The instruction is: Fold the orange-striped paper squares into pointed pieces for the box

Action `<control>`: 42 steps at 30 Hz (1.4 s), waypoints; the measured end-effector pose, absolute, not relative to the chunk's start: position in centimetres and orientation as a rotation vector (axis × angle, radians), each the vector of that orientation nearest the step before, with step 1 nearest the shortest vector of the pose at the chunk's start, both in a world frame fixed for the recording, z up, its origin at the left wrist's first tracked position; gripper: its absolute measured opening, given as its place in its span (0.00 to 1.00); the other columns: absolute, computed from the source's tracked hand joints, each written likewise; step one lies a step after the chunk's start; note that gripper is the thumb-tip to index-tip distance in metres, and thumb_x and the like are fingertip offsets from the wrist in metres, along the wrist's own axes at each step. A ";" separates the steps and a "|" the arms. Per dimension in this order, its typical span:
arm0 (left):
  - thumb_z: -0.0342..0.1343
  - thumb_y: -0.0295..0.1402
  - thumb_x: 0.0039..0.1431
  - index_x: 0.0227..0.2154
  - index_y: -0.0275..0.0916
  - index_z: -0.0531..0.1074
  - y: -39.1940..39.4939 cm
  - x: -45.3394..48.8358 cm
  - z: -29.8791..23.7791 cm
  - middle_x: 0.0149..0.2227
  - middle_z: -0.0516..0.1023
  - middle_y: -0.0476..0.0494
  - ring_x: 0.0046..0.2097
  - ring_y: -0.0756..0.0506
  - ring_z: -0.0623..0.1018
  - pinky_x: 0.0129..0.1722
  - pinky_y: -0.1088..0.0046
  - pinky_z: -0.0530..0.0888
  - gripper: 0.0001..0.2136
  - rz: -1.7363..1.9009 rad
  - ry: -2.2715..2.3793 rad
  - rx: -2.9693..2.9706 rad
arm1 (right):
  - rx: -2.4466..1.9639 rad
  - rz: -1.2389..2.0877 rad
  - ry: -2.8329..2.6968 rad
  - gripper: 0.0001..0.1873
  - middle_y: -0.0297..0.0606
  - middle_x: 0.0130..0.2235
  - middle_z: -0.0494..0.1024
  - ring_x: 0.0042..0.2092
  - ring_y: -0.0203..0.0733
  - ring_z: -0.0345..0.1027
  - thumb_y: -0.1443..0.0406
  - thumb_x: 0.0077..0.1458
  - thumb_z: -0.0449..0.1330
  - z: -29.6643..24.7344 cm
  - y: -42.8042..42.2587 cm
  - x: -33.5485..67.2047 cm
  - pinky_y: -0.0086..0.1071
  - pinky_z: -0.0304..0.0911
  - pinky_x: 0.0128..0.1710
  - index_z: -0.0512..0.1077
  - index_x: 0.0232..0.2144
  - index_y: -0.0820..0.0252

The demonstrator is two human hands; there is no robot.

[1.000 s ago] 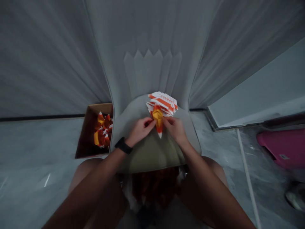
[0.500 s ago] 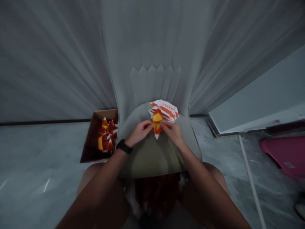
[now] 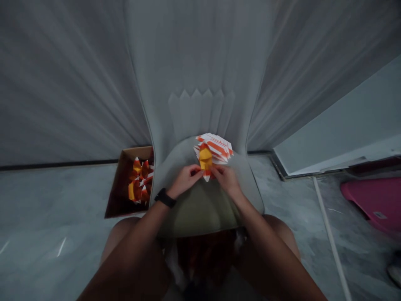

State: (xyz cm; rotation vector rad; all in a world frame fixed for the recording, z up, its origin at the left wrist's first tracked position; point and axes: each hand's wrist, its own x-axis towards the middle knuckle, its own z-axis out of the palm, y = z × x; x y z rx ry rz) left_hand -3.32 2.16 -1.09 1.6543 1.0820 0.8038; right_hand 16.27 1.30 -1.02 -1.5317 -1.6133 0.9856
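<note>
Over fabric cushion (image 3: 200, 213); left hand (image 3: 184, 180), right hand (image 3: 226, 180) pinch folded orange paper (image 3: 205, 161)

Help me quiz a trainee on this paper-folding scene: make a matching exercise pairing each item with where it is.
Items
1. Black wristband
2. Yellow-and-orange folded paper piece
3. Stack of orange-striped white paper
4. Open brown cardboard box

Places
A. Left of the grey cushion
B. On the left wrist
C. On the grey cushion, beyond the hands
D. Between the left hand and right hand

Pairs: 1-B; 2-D; 3-C; 4-A
</note>
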 end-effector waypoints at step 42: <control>0.59 0.43 0.60 0.34 0.38 0.79 2.3 -3.6 0.0 0.35 0.81 0.46 0.37 0.47 0.76 0.40 0.72 0.71 0.13 0.692 1.034 1.552 | -1.244 1.908 -1.335 0.20 0.40 0.41 0.84 0.39 0.40 0.77 0.50 0.50 0.69 2.1 1.5 20.3 0.37 0.74 0.46 0.82 0.39 0.58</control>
